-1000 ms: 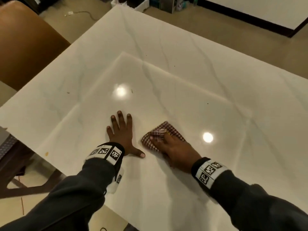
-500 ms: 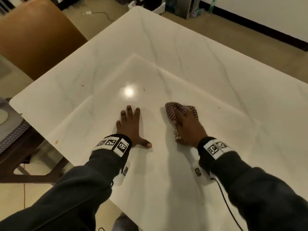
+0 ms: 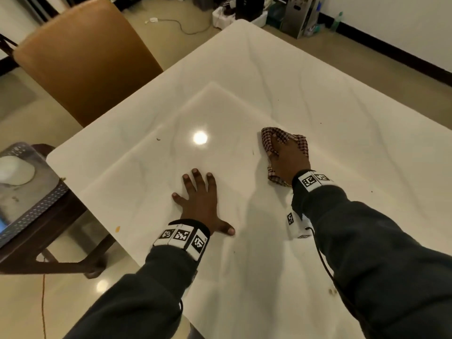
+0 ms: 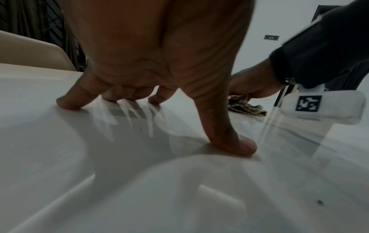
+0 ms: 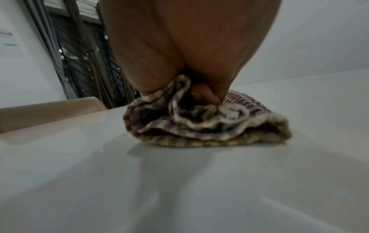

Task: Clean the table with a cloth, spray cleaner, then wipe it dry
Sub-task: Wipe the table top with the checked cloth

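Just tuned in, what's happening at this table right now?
A person is wiping the white marble-look table with a bunched red-and-white checked cloth, which the right hand grips and presses to the top. The left hand rests flat on the table, fingers spread, apart from the cloth. A few crumbs and a small orange spot near the left edge remain. No spray bottle is in view.

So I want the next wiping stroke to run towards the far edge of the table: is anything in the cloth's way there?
Nothing visible blocks it. The right hand presses the crumpled red-checked cloth on the white marble-look table; beyond it lie only a few small dark specks. The left hand rests flat, nearer and to the left.
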